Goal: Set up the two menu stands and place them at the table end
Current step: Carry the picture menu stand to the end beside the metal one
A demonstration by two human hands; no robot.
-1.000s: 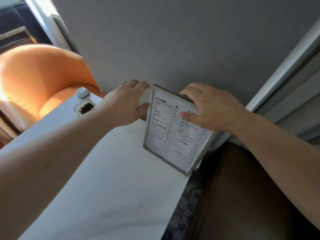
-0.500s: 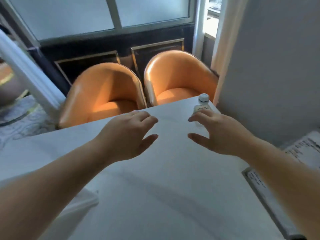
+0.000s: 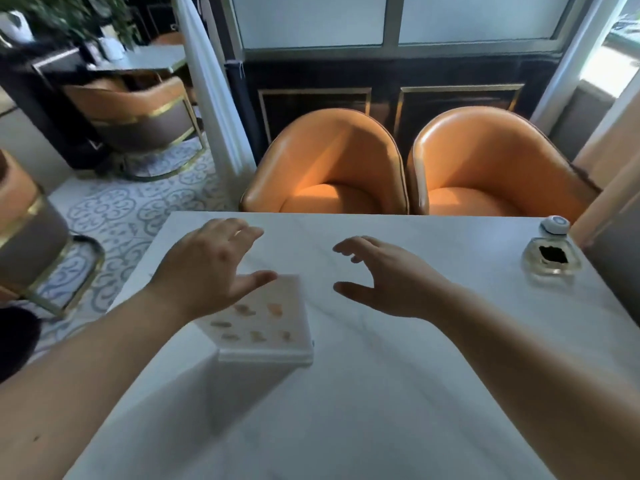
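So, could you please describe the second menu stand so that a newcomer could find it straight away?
Start at the white marble table in front of two orange chairs. The menu stand sits near its left edge, under the left hand. Unlike the glass ashtray at the far right corner, it is a white card with small food pictures.

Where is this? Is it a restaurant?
Probably a cafe or restaurant. A picture menu stand sits on a white marble table, orange tub chairs are tucked in, and another table with a chair stands behind.

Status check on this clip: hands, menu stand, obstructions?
Left hand and right hand open, empty. Menu stand on table, under left hand, not gripped. Nothing blocking.
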